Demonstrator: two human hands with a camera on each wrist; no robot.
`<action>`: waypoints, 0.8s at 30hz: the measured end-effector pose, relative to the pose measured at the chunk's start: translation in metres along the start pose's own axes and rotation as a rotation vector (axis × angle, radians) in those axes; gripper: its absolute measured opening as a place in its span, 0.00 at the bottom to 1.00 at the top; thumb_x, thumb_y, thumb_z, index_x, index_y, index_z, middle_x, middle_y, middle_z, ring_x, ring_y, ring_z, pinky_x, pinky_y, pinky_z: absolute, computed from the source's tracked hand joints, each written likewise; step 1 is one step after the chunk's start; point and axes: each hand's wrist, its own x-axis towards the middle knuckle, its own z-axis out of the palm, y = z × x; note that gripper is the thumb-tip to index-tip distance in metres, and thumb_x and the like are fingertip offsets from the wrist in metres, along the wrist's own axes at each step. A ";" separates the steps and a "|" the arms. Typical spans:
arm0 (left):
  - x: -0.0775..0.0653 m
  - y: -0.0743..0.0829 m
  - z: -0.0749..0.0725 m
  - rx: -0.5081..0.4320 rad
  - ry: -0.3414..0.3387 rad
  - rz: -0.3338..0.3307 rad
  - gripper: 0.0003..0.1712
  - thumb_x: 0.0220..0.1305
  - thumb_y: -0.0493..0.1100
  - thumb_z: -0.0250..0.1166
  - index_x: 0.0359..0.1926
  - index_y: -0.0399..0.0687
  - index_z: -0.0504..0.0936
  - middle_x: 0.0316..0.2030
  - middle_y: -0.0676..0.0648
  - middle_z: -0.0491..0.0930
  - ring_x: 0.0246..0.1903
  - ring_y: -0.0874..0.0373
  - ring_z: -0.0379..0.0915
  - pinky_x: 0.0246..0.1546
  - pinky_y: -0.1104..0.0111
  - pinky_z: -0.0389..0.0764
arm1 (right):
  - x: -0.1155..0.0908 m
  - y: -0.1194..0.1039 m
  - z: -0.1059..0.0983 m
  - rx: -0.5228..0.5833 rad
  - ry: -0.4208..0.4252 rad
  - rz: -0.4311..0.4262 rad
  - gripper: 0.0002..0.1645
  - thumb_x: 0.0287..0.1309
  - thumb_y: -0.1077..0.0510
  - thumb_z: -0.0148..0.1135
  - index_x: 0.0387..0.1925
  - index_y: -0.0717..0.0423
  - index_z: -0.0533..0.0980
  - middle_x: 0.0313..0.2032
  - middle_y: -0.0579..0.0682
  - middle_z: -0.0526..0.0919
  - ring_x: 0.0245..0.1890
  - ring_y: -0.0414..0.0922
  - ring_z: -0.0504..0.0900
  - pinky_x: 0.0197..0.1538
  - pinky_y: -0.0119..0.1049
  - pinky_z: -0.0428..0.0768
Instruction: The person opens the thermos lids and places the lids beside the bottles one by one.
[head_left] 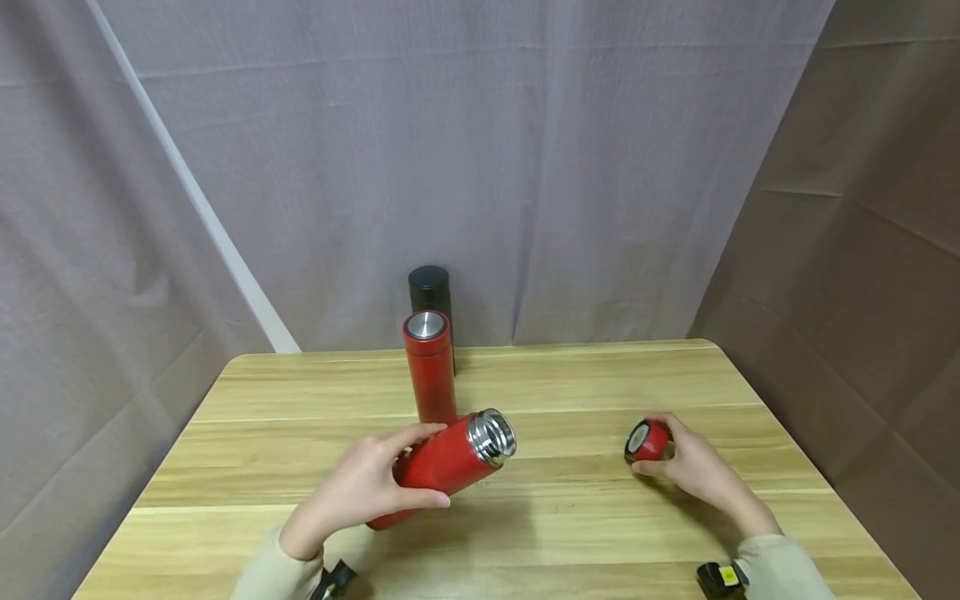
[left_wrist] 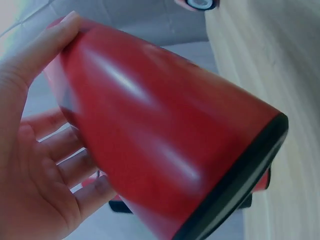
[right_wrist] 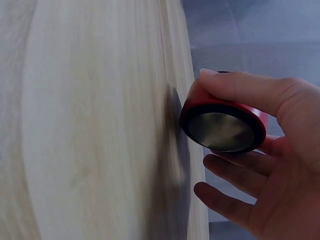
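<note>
My left hand (head_left: 367, 479) grips a red thermos flask (head_left: 447, 461) around its body. The flask is uncapped and tilted, its bare steel mouth pointing up and to the right. In the left wrist view its black base (left_wrist: 240, 180) faces the lower right. On the right side of the table, my right hand (head_left: 701, 467) pinches a red flask lid (head_left: 651, 442) between thumb and fingers. The lid lies tipped on its side, inner face toward the left. From the right wrist, its black-rimmed shiny top (right_wrist: 222, 131) shows close over the table.
Behind the tilted flask stands a second red flask (head_left: 431, 367) with its lid on, and behind that a black flask (head_left: 430, 287). All are on a wooden table (head_left: 555, 533). A grey curtain (head_left: 480, 167) hangs at the table's far edge.
</note>
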 end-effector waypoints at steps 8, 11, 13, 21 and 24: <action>-0.004 -0.008 -0.023 -0.030 0.125 -0.034 0.42 0.47 0.62 0.80 0.64 0.60 0.77 0.48 0.58 0.84 0.40 0.64 0.82 0.40 0.65 0.83 | -0.005 0.005 -0.004 0.023 0.000 0.016 0.54 0.46 0.46 0.81 0.64 0.69 0.61 0.51 0.69 0.80 0.51 0.65 0.79 0.52 0.61 0.75; -0.007 -0.011 -0.030 -0.055 0.176 -0.084 0.41 0.47 0.56 0.82 0.64 0.60 0.77 0.50 0.57 0.84 0.43 0.62 0.81 0.42 0.62 0.83 | -0.007 0.009 -0.005 0.012 0.000 0.009 0.53 0.45 0.48 0.82 0.62 0.70 0.61 0.50 0.71 0.79 0.51 0.67 0.79 0.52 0.62 0.74; -0.009 -0.013 -0.035 -0.067 0.222 -0.107 0.41 0.48 0.53 0.82 0.64 0.58 0.76 0.49 0.55 0.84 0.45 0.60 0.81 0.43 0.60 0.83 | -0.009 0.012 -0.005 -0.006 0.006 0.004 0.53 0.43 0.48 0.83 0.60 0.69 0.62 0.50 0.71 0.79 0.51 0.67 0.79 0.52 0.62 0.73; -0.017 -0.021 -0.055 -0.120 0.440 -0.124 0.41 0.48 0.37 0.81 0.63 0.47 0.74 0.52 0.51 0.82 0.49 0.64 0.77 0.47 0.72 0.78 | -0.013 0.015 -0.004 -0.021 -0.002 0.001 0.54 0.43 0.47 0.82 0.61 0.70 0.62 0.50 0.71 0.79 0.51 0.68 0.79 0.51 0.62 0.73; -0.021 -0.023 -0.060 -0.130 0.496 -0.150 0.43 0.47 0.35 0.81 0.64 0.44 0.72 0.52 0.50 0.81 0.49 0.66 0.75 0.47 0.77 0.76 | -0.013 0.015 -0.005 -0.023 -0.006 0.000 0.53 0.43 0.48 0.82 0.60 0.71 0.62 0.50 0.72 0.80 0.51 0.68 0.79 0.51 0.62 0.73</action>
